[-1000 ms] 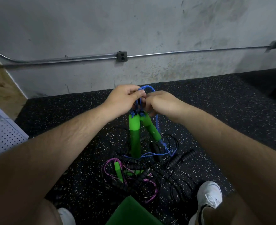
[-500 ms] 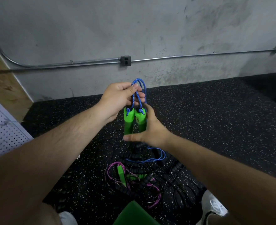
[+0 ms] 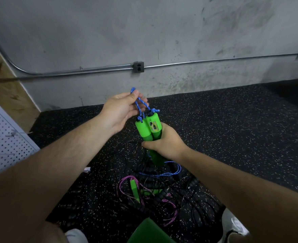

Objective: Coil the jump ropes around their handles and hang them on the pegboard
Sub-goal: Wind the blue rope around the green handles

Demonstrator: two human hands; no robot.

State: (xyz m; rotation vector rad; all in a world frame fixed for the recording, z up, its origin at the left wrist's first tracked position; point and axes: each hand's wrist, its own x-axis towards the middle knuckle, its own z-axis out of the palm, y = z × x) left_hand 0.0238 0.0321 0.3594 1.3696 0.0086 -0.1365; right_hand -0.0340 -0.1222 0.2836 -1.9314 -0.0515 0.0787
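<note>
Both forearms reach forward from the bottom corners. The right hand (image 3: 164,142) is wrapped around the lower halves of two green handles (image 3: 147,128), held side by side and roughly upright above the floor. Just above them the left hand (image 3: 122,111) pinches a loop of blue rope (image 3: 139,104) between thumb and fingertips. The rope runs down to the handle tops, and more of it trails from below the right hand onto the floor. The floor (image 3: 232,128) is black speckled rubber and meets a grey concrete wall (image 3: 144,32) carrying a metal conduit (image 3: 215,60) and an outlet box (image 3: 138,67). A white pegboard (image 3: 4,137) stands at left. A pile (image 3: 153,192) of black and pink ropes lies between white shoes (image 3: 232,223). A small label (image 3: 154,126) on one handle is too blurred to read.
</note>
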